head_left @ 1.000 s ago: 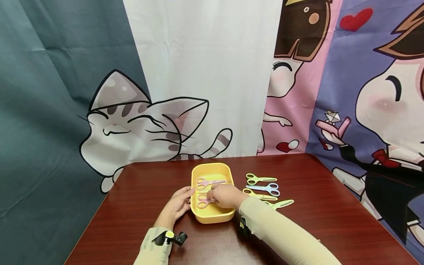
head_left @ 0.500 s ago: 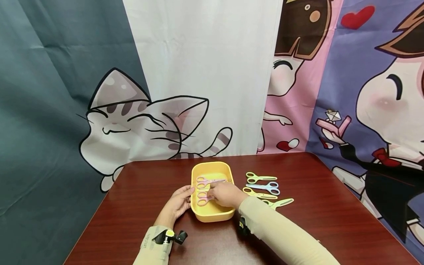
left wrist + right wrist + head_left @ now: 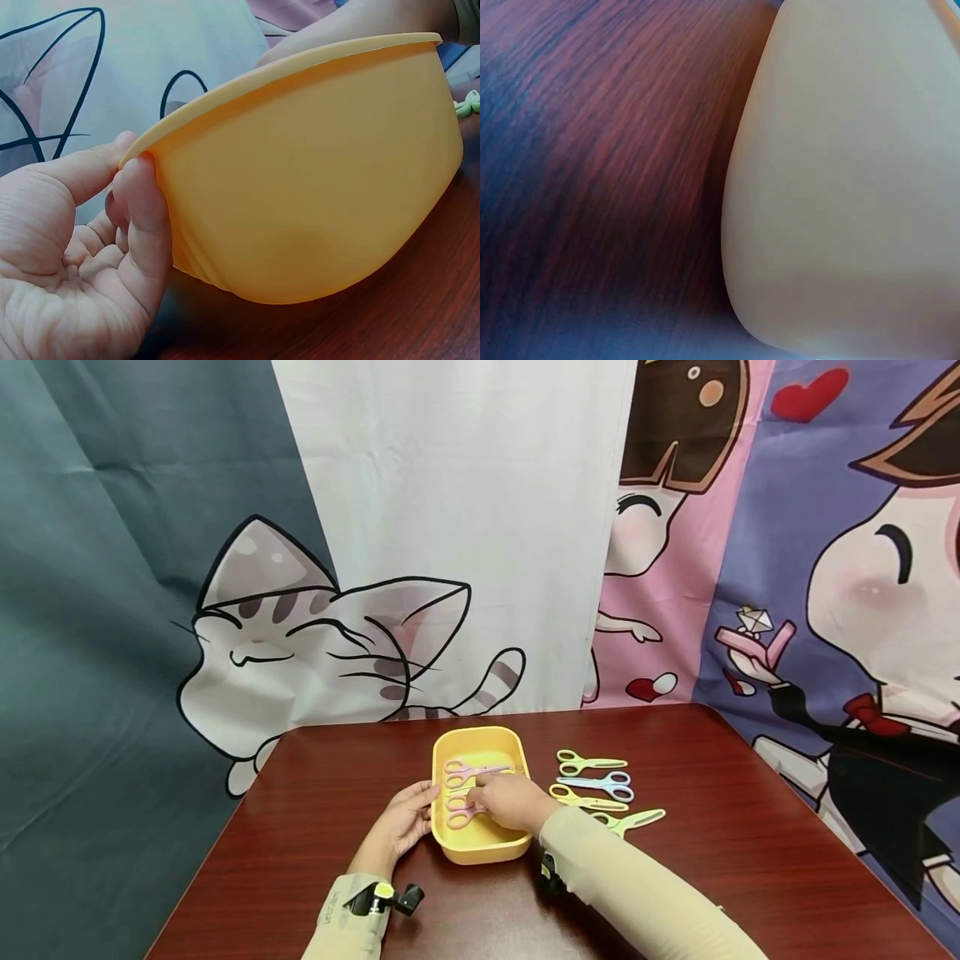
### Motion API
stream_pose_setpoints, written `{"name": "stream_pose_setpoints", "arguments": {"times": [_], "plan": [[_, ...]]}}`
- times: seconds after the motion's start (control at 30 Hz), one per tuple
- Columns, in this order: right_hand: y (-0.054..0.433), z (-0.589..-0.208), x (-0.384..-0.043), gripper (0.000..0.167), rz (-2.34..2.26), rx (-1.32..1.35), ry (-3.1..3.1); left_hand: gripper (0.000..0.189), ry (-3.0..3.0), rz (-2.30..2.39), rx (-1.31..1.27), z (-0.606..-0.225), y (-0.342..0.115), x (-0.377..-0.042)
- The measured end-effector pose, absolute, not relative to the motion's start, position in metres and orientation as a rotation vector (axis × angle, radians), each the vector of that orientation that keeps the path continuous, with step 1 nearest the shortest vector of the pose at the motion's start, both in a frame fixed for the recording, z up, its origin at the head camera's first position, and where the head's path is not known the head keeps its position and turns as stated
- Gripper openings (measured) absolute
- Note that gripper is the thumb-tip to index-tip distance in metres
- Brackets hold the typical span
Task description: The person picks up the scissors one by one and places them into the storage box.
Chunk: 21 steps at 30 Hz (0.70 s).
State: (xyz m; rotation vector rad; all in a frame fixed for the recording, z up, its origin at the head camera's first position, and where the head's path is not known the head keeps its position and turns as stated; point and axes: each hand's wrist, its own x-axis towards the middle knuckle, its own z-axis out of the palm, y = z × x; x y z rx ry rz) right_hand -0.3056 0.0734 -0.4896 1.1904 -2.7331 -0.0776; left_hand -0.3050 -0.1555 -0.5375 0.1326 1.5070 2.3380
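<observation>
My left hand (image 3: 405, 818) holds the left side of a yellow plastic basin (image 3: 483, 853). In the left wrist view its thumb and fingers (image 3: 144, 217) pinch the rim of the basin (image 3: 307, 180). Reaching in from the right, my right hand (image 3: 513, 802) has its curled fingers on pink-handled scissors (image 3: 459, 819); it covers their blades. Farther back in the basin lies another pink pair of scissors (image 3: 458, 768), with a yellowish pair (image 3: 457, 791) partly hidden between them. The basin's pale outer wall (image 3: 840, 180) fills the right wrist view, with no fingers showing.
Right of the basin, on the dark red wooden table (image 3: 315, 777), lie green scissors (image 3: 592, 763), blue scissors (image 3: 600, 786), yellow scissors (image 3: 588, 800) and more green scissors (image 3: 637, 821), partly behind the right sleeve. A printed curtain (image 3: 480, 527) hangs behind the table.
The right hand's fingers have shifted slightly at the near pink scissors. The left hand and basin stay in place; the head view tilts a little.
</observation>
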Motion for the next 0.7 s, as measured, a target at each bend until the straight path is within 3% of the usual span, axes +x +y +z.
{"name": "stream_pose_setpoints", "arguments": {"times": [0.3,0.5,0.7], "plan": [[0.091,-0.485,-0.304,0.013,0.539,1.015,-2.492,0.011,1.496,2.331,0.108,-0.534,-0.155,-0.306],[0.126,-0.505,-0.299,0.014,0.892,0.679,-2.168,0.012,1.494,2.329,0.098,-0.535,-0.156,-0.306],[0.155,-0.537,-0.287,0.022,0.931,0.309,-2.142,0.009,1.490,2.341,0.072,-0.535,-0.156,-0.305]]}}
